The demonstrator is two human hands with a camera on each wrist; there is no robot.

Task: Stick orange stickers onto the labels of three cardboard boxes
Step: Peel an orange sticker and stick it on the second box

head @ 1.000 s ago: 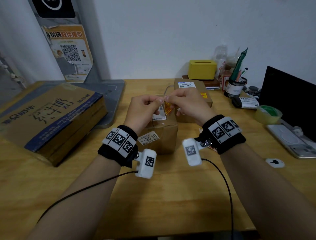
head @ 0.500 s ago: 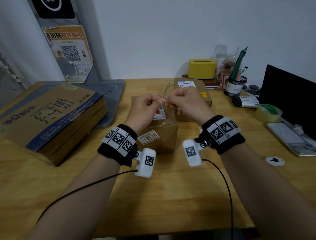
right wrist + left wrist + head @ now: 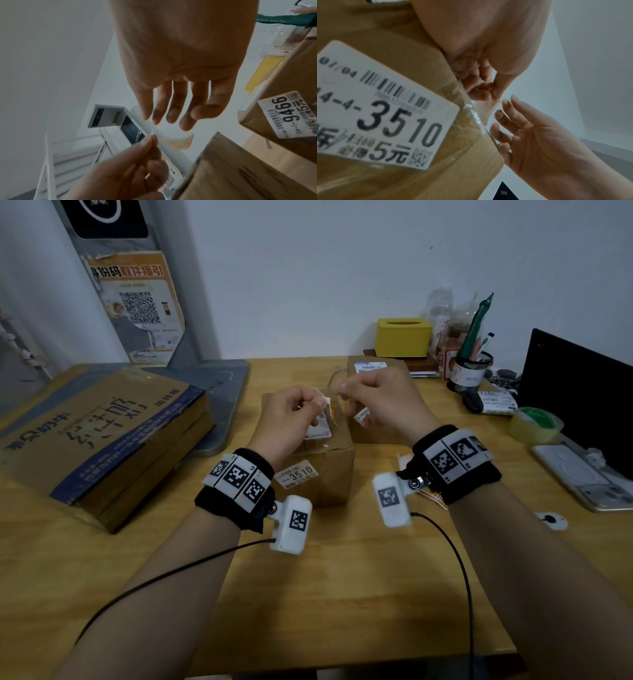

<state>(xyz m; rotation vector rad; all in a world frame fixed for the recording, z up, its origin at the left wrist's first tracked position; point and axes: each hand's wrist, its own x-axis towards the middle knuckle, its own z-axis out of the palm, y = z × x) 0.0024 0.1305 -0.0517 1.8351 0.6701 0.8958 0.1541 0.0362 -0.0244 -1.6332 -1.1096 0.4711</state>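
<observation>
My left hand (image 3: 320, 402) pinches one end of a small orange sticker (image 3: 333, 415) between thumb and forefinger, above the small cardboard box (image 3: 322, 474). That box carries a white label (image 3: 320, 430) on top and a "3510" tag on its front. In the right wrist view the sticker (image 3: 176, 140) hangs from the left fingertips, and my right hand (image 3: 171, 119) hovers just over it with straight, spread fingers holding nothing. A second box (image 3: 376, 436) with a top label (image 3: 370, 367) stands behind. A large flat box (image 3: 102, 433) lies to the left.
A yellow tissue box (image 3: 403, 337), a pen cup (image 3: 471, 371), a tape roll (image 3: 534, 424), a dark laptop (image 3: 582, 392) and a phone (image 3: 582, 474) crowd the right side. A printed sheet (image 3: 432, 497) lies under my right wrist. Bare wooden table (image 3: 342, 594) stretches in front.
Both hands pinched the sticker together before. Now the right hand's fingers have come off it and spread, and the hands have parted slightly; the left hand still holds it.
</observation>
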